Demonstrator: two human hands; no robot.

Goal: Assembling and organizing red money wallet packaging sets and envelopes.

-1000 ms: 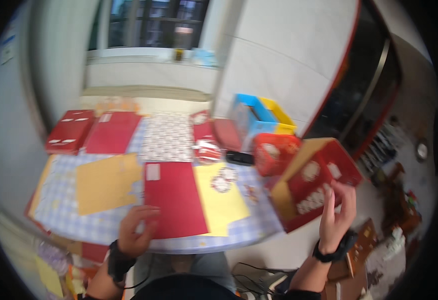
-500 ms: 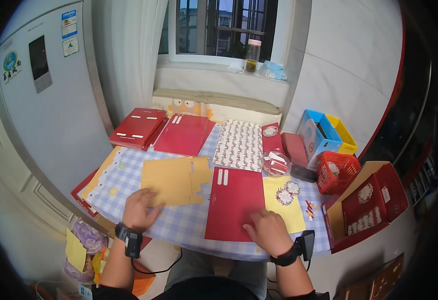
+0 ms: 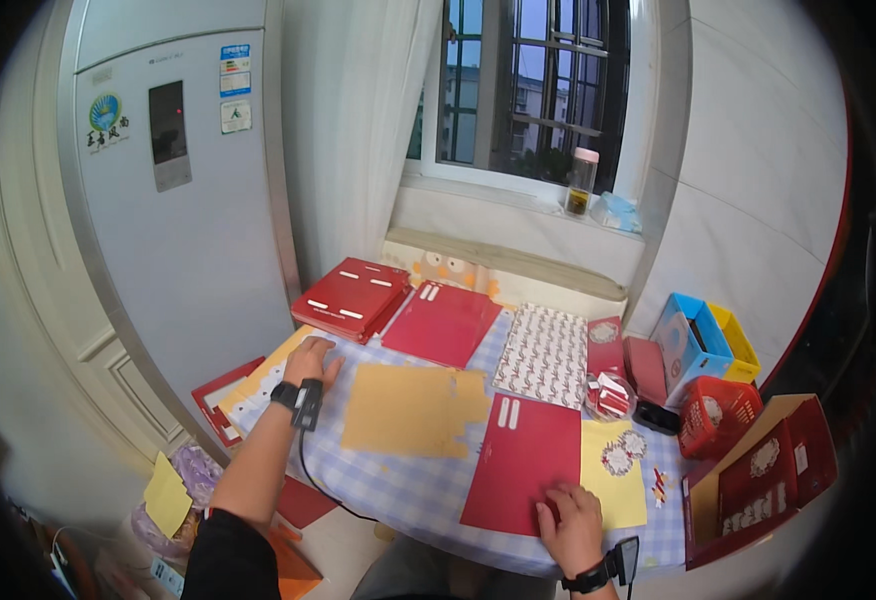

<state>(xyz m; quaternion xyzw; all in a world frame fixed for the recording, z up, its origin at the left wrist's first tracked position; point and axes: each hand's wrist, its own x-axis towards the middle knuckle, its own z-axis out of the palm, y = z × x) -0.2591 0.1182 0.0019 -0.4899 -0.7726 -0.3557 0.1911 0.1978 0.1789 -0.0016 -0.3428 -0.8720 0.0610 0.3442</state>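
Observation:
My left hand [image 3: 310,364] reaches forward over the checked cloth, fingers spread and holding nothing. It is nearest to the stack of red folders [image 3: 343,304], just short of its front edge. On the lower right corner of a red card with two white slots [image 3: 518,460] rests my right hand [image 3: 570,522], its fingers loosely bent and apart. Between the hands lies a flat tan sheet [image 3: 396,412] with a cut-out right edge. A yellow sheet [image 3: 613,500] bearing two round floral stickers [image 3: 618,459] pokes out beside the red card.
Behind lie more red cards [image 3: 442,326] and a patterned sticker sheet [image 3: 540,352]. At right stand a round clear tub [image 3: 610,397], a red basket [image 3: 720,412], blue [image 3: 693,345] and yellow bins [image 3: 736,340], and an opened red box [image 3: 758,490]. A fridge [image 3: 183,260] flanks the left.
My left hand has left the tan sheet's edge and moved forward to the red folder stack. My right hand stays on the red card. The view has turned left and up.

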